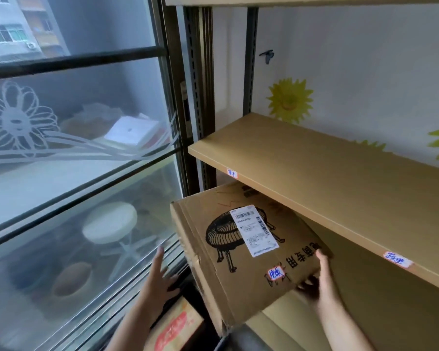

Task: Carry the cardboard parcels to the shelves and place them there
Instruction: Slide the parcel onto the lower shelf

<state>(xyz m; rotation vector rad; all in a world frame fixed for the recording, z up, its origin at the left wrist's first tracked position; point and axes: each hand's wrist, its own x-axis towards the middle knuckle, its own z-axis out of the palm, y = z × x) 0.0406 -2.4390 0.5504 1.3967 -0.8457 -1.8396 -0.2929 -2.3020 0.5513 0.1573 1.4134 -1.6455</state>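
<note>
A large cardboard parcel (228, 254) with a black fan drawing and a white shipping label lies tilted, its far end under the wooden shelf board (327, 178) and over the lower shelf (365, 310). My right hand (319, 282) grips its near right corner, fingers under the edge. My left hand (160, 277) hovers open to the left of the parcel, apart from its side. A second cardboard box (175, 330) with red print sits below, near my left forearm.
A glass window wall (81, 173) with dark frames and a frosted flower pattern stands close on the left. Dark slotted metal uprights (200, 97) hold the shelves. Another shelf board (302, 0) runs along the top. Yellow flower stickers (289, 100) dot the white back wall.
</note>
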